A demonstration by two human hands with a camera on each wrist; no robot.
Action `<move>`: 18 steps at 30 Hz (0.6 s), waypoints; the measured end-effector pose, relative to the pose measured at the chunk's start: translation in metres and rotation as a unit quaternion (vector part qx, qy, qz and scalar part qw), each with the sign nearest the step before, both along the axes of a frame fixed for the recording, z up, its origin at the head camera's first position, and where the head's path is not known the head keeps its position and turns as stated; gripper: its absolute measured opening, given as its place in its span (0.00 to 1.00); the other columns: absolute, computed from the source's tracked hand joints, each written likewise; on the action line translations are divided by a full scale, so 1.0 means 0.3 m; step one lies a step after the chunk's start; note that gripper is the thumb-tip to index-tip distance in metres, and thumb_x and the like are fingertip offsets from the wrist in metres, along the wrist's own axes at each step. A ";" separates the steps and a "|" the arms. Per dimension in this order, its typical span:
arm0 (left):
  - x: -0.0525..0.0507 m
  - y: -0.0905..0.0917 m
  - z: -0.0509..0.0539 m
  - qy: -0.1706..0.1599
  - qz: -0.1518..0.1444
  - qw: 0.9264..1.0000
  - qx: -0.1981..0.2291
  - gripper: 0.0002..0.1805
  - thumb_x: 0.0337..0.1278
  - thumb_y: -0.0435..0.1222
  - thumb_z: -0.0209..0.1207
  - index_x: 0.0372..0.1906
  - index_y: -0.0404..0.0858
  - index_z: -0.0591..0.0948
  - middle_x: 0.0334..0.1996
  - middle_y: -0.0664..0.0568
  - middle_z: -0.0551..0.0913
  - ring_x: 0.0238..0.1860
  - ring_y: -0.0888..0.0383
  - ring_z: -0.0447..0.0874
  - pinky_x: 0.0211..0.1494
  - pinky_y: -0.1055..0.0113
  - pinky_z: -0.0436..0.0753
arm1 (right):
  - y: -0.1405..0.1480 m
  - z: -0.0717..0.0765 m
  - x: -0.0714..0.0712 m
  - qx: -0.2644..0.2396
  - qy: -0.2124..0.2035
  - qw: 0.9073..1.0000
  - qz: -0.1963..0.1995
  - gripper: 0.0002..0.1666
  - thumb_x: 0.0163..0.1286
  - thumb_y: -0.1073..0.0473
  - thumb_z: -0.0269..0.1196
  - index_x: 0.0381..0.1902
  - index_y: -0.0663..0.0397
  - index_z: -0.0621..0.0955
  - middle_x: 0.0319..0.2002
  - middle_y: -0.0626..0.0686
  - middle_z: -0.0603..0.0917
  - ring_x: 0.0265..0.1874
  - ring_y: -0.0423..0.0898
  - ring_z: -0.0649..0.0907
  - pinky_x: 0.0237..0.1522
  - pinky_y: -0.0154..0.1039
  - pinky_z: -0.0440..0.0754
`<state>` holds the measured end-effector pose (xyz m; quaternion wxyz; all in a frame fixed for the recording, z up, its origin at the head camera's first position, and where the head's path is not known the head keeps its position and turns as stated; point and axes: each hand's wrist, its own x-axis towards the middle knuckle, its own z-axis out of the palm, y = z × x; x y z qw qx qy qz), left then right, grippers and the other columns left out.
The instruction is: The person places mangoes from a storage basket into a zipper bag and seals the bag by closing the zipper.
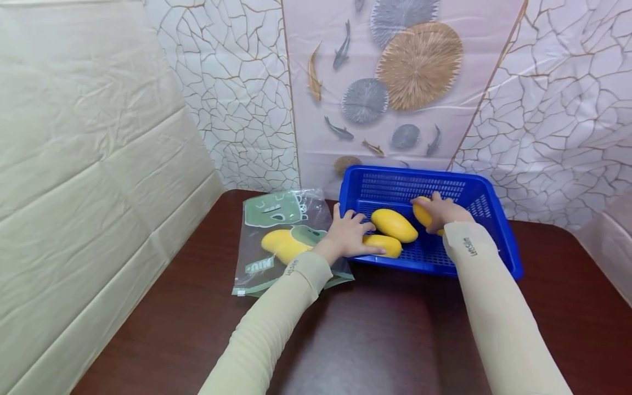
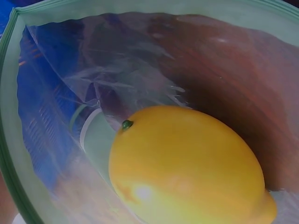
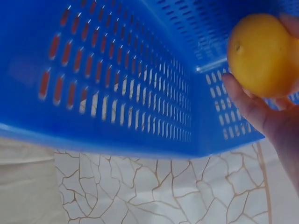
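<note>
Gripping mango (image 1: 421, 210) in blue basket (image 1: 424, 266) with right hand (image 1: 446, 211) | with left hand (image 1: 345, 235) spread wide over basket's left end | seen only from left wrist — green stem (image 2: 126, 124) on bagged mango (image 2: 187, 163) | readable on right sleeve (image 1: 471, 247) — "LetsSlim"

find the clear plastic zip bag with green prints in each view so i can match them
Head: the clear green-printed plastic zip bag, left of centre on the dark brown table.
Left wrist: it fills most of the picture, green rim along top and left.
Right wrist: not visible.
Shared landmark: blue rectangular perforated plastic basket, right of the bag in head, at left in left wrist, across the top in right wrist.
</note>
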<state>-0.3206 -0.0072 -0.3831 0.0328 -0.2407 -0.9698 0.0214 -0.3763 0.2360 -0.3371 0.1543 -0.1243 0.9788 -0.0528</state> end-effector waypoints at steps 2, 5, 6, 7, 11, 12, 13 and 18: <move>-0.002 0.001 0.002 -0.005 -0.001 1.000 0.003 0.42 0.46 0.76 0.40 0.62 0.59 0.72 0.64 0.57 0.71 0.66 0.51 0.63 0.69 0.34 0.43 | 0.010 0.009 -0.001 -0.004 0.013 1.000 0.000 0.48 0.56 0.64 0.65 0.72 0.46 0.57 0.65 0.75 0.50 0.55 0.78 0.64 0.39 0.64 0.77; -0.007 -0.003 0.002 -0.007 -0.004 1.000 0.006 0.42 0.46 0.76 0.39 0.62 0.59 0.72 0.63 0.56 0.71 0.66 0.51 0.63 0.69 0.34 0.44 | 0.017 0.020 -0.004 -0.006 0.020 1.000 0.001 0.48 0.57 0.63 0.65 0.72 0.46 0.56 0.65 0.76 0.48 0.48 0.73 0.70 0.34 0.60 0.78; -0.009 -0.005 0.002 -0.007 -0.005 1.000 0.007 0.42 0.46 0.76 0.39 0.63 0.59 0.72 0.63 0.56 0.71 0.66 0.51 0.63 0.69 0.34 0.44 | 0.018 0.024 -0.005 -0.008 0.022 1.000 0.003 0.48 0.57 0.63 0.65 0.72 0.47 0.56 0.65 0.76 0.49 0.45 0.71 0.72 0.33 0.58 0.79; -0.010 -0.007 0.001 -0.007 -0.005 1.000 0.009 0.42 0.47 0.76 0.39 0.63 0.58 0.71 0.63 0.56 0.71 0.66 0.51 0.63 0.69 0.33 0.44 | 0.019 0.026 -0.007 -0.009 0.022 1.000 0.004 0.47 0.57 0.63 0.65 0.72 0.47 0.56 0.65 0.77 0.48 0.44 0.69 0.72 0.34 0.58 0.79; -0.016 -0.011 0.001 -0.007 -0.003 1.000 0.013 0.42 0.47 0.76 0.40 0.63 0.58 0.71 0.63 0.56 0.71 0.66 0.50 0.63 0.69 0.33 0.44 | 0.025 0.029 -0.009 -0.021 0.020 1.000 -0.002 0.48 0.58 0.61 0.65 0.72 0.46 0.55 0.66 0.76 0.47 0.48 0.72 0.70 0.38 0.63 0.77; -0.017 -0.010 0.000 -0.009 -0.003 1.000 0.014 0.42 0.47 0.75 0.40 0.63 0.58 0.71 0.63 0.55 0.71 0.66 0.50 0.63 0.69 0.33 0.44 | 0.028 0.028 -0.009 -0.023 0.020 1.000 -0.004 0.48 0.58 0.61 0.65 0.72 0.46 0.55 0.66 0.76 0.47 0.50 0.73 0.69 0.39 0.64 0.77; -0.018 -0.010 0.000 -0.010 -0.003 1.000 0.016 0.42 0.47 0.75 0.40 0.63 0.58 0.71 0.63 0.55 0.71 0.66 0.50 0.63 0.69 0.33 0.44 | 0.031 0.026 -0.008 -0.024 0.019 1.000 -0.007 0.48 0.58 0.61 0.65 0.72 0.46 0.55 0.66 0.76 0.47 0.51 0.74 0.68 0.40 0.65 0.76; -0.024 -0.002 -0.003 -0.013 -0.002 1.000 0.014 0.43 0.46 0.76 0.40 0.63 0.57 0.71 0.64 0.55 0.71 0.66 0.50 0.63 0.69 0.34 0.44 | 0.051 0.015 -0.005 -0.026 0.022 0.999 -0.008 0.48 0.57 0.60 0.65 0.72 0.46 0.55 0.64 0.76 0.50 0.55 0.77 0.63 0.44 0.70 0.72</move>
